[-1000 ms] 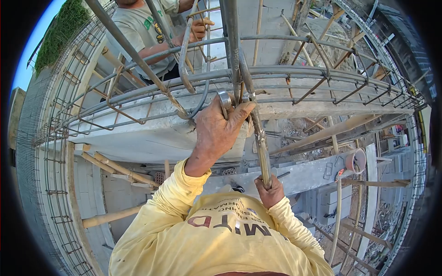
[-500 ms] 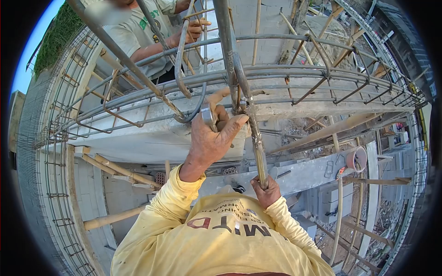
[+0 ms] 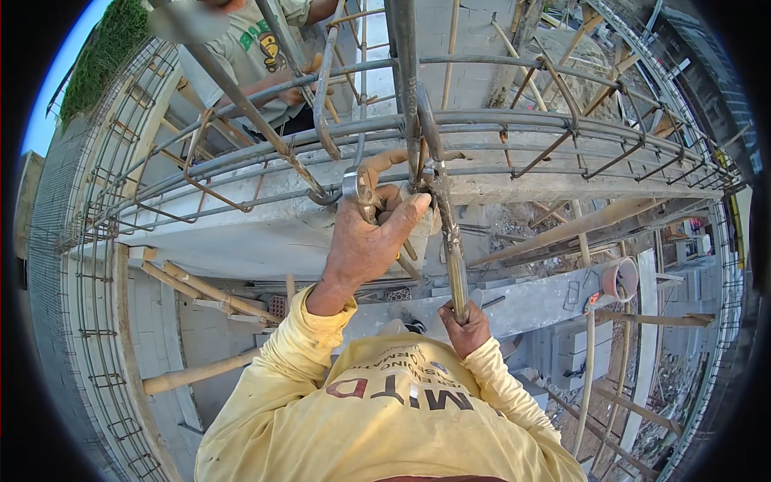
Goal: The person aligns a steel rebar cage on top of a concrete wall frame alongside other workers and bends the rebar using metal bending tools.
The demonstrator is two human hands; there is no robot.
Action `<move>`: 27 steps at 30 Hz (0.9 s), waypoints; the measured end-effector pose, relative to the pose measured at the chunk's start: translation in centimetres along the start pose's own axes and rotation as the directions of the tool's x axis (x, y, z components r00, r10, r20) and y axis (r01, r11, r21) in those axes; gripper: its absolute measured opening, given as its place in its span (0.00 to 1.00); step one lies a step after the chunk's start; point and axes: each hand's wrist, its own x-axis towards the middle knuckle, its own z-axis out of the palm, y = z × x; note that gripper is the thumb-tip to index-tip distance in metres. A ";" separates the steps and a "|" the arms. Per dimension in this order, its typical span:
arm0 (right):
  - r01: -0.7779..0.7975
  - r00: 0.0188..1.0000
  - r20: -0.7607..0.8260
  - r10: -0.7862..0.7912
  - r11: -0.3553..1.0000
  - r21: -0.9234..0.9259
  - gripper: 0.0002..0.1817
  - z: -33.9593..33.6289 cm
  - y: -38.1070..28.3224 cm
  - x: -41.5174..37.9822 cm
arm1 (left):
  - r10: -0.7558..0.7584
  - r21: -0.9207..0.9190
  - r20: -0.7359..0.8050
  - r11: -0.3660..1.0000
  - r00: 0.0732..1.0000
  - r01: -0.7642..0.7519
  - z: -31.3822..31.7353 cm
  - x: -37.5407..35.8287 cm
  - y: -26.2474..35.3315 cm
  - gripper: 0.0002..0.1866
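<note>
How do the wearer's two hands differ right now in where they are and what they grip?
The left hand is raised at the bar crossing, holding a small metal tool; the right hand is low, near the chest. The left arm is stretched out; the right is bent. The right hand clasps the vertical rebar. Both are closed.

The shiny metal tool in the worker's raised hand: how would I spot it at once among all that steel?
Find the long rebar cage crossing the picture, then the upright bar at its middle. Just left of that bar, the left hand grips the tool: bright and polished, unlike the dull rusty bars around it.
</note>
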 end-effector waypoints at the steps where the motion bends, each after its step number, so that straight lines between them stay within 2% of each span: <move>1: 0.000 1.000 -0.003 0.000 1.000 -0.004 0.07 0.1 0.2 0.0 | 0.014 0.031 -0.012 0.999 1.000 -0.014 0.2 0.2 -0.2 0.22; 11: 0.029 1.000 -0.006 -0.029 1.000 0.000 0.06 0.5 0.2 0.0 | 0.119 0.282 -0.059 0.954 0.991 -0.098 0.0 1.4 -1.3 0.16; 13: -0.002 1.000 0.007 0.002 1.000 0.028 0.06 0.3 -0.9 -0.2 | 0.138 0.298 -0.067 0.948 0.988 -0.112 0.2 1.5 -0.9 0.15; 16: -0.043 0.997 0.064 0.037 0.995 0.094 0.06 0.4 -2.1 -0.7 | 0.212 0.229 -0.160 0.958 0.964 -0.173 1.0 1.7 -0.9 0.16; 17: 0.001 0.998 0.066 -0.007 0.996 0.089 0.06 0.4 -2.2 -0.8 | 0.224 0.231 -0.168 0.956 0.960 -0.182 1.1 1.8 -0.8 0.16; 19: -0.011 0.996 0.085 0.002 0.994 0.108 0.07 0.2 -2.7 -1.0 | 0.249 0.240 -0.185 0.950 0.951 -0.202 1.2 2.0 -0.7 0.17; 22: -0.001 0.993 0.120 -0.010 0.996 0.089 0.08 -0.1 -2.1 -0.9 | 0.196 0.254 -0.150 0.955 0.969 -0.154 1.1 2.0 -0.1 0.18; 27: 0.021 0.992 0.121 -0.032 0.996 0.089 0.12 -0.7 -2.0 -1.1 | 0.223 0.256 -0.171 0.951 0.960 -0.175 1.4 2.1 0.2 0.19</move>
